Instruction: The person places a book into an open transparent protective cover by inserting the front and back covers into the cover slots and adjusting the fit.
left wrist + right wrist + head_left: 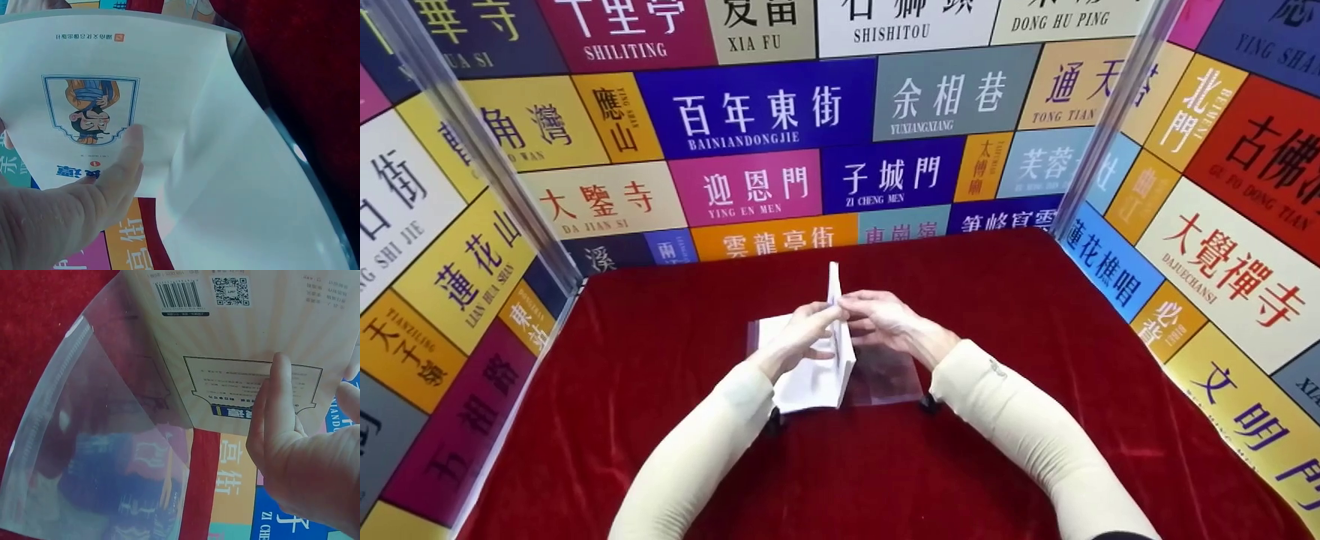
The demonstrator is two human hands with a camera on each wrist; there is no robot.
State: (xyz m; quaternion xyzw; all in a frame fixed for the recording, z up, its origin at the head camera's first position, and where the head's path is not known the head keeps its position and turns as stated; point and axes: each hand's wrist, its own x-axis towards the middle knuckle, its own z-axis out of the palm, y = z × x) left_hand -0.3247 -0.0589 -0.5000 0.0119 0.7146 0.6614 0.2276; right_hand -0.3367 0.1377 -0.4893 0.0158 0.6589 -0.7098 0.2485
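An opened book [846,360] stands with its page block upright between my hands, and white paper lies spread to its left. My left hand [802,334] holds the book from the left, one digit stretched over the illustrated title page [163,73]. From the other side my right hand [889,319] holds it near the top, a straight digit against the back cover [253,332] with its barcode. Around the upper edge, the exact finger placement is partly hidden. A clear plastic sheet [885,379] lies to the right of the book.
Dark red velvet cloth [682,450] covers the table. Walls with colourful Chinese place-name signs [757,105] rise behind and on both sides. Clear corner posts [1110,120] stand at the far corners.
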